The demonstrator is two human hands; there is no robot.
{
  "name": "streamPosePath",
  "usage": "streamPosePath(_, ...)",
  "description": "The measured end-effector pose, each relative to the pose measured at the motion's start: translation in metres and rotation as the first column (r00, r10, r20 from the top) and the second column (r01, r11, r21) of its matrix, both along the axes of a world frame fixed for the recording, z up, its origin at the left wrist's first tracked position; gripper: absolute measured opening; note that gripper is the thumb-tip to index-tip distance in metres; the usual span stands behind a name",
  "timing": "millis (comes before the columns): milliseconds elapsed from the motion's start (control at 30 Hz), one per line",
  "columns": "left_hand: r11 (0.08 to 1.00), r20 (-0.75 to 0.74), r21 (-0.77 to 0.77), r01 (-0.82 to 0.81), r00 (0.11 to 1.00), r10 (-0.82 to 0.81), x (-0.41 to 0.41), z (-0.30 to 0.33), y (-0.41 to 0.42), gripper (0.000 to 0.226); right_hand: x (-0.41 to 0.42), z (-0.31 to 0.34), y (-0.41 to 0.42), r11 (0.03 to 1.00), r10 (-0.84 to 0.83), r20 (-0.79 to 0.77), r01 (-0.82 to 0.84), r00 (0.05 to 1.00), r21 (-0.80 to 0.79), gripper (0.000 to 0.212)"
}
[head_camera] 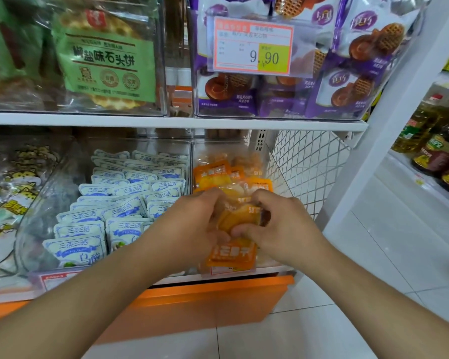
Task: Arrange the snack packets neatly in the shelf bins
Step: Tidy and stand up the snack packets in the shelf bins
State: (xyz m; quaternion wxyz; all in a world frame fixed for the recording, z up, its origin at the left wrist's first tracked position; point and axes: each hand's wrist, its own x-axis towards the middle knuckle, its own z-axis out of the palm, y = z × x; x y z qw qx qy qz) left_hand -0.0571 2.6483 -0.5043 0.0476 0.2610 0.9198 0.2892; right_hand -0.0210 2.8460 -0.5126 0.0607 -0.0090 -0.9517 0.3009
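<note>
Both hands, left hand (192, 218) and right hand (278, 224), clutch orange packets (240, 218), partly hiding them.

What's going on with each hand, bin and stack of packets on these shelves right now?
left hand: gripping orange packets
right hand: gripping the same orange packets
orange packets: bunched between both hands
orange-packet bin: partly filled
blue-and-white packets: lying in overlapping rows
purple packets: piled loosely
</note>
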Motion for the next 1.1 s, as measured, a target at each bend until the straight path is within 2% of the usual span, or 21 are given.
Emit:
streamPosePath(100,0.993,-0.072,0.098,-0.060,0.995,0.067,-0.007,0.003,0.000,0.045,-0.007,0.003,-0.003,0.988,-0.062,-0.084,0.050,0.994,-0.145,0.036)
streamPosePath(167,0.989,-0.112,0.124,-0.079,0.989,0.093,-0.009,0.005,-0.001,0.047,-0.010,0.004,-0.006,0.989,-0.066,-0.140,0.045,0.988,-0.144,0.036)
streamPosePath(233,0.992,-0.115,0.105,-0.063,0.991,0.075,-0.007,0.004,-0.004,0.046,-0.010,0.001,-0.007,0.997,-0.032,-0.144,0.021,0.989,-0.078,0.037)
streamPosePath(333,1.000,-0.117,-0.021,0.020,0.993,-0.023,-0.002,-0.001,-0.011,0.054,-0.005,-0.002,-0.003,0.993,0.030,-0.045,-0.025,0.999,0.112,0.042)
streamPosePath(433,0.980,-0.286,-0.177,0.094,0.947,-0.142,0.000,-0.006,-0.013,0.061,-0.001,-0.002,-0.002,0.982,0.086,0.090,-0.100,0.992,0.162,0.047)
streamPosePath(500,0.980,-0.303,-0.161,0.113,0.940,-0.159,0.002,-0.007,-0.014,0.059,0.002,-0.004,-0.007,0.968,0.154,0.125,-0.175,0.980,0.177,0.045)
streamPosePath(567,0.985,-0.283,-0.129,0.118,0.947,-0.150,0.002,-0.012,-0.018,0.056,0.003,-0.007,-0.011,0.930,0.218,0.145,-0.250,0.965,0.269,0.046)
streamPosePath(633,0.982,-0.274,-0.151,0.110,0.950,-0.149,0.000,-0.018,-0.022,0.053,0.003,-0.008,-0.007,0.887,0.255,0.250,-0.329,0.934,0.323,0.047)
streamPosePath(700,0.976,-0.292,-0.184,0.118,0.941,-0.169,-0.002,-0.024,-0.024,0.043,-0.001,0.002,0.002,0.920,0.282,0.301,-0.346,0.911,0.184,0.039)
streamPosePath(767,0.966,-0.343,-0.228,0.121,0.919,-0.196,-0.005,-0.030,-0.024,0.038,-0.010,0.013,0.011,0.977,0.214,0.151,-0.212,0.965,-0.034,0.040)
streamPosePath(833,0.966,-0.367,-0.232,0.116,0.909,-0.198,-0.006,-0.030,-0.023,0.038,-0.026,0.020,0.016,0.996,0.087,0.041,-0.085,0.995,-0.031,0.045)
streamPosePath(900,0.965,-0.359,-0.235,0.120,0.911,-0.201,-0.006,-0.031,-0.025,0.040,-0.040,0.020,0.012,0.996,0.041,0.118,-0.049,0.992,0.070,0.049)
streamPosePath(933,0.965,-0.368,-0.233,0.122,0.907,-0.203,-0.007,-0.033,-0.027,0.042,-0.045,0.014,0.009,0.995,0.024,0.161,-0.039,0.987,0.087,0.044)
streamPosePath(1033,0.970,-0.359,-0.198,0.143,0.910,-0.208,-0.004,-0.035,-0.031,0.051,-0.052,0.004,0.008,0.998,-0.058,0.126,0.060,0.990,-0.014,0.024)
streamPosePath(1100,0.978,-0.340,-0.131,0.164,0.919,-0.200,-0.005,-0.038,-0.032,0.056,-0.053,0.005,0.014,0.993,-0.048,0.027,0.050,0.998,-0.108,0.024)
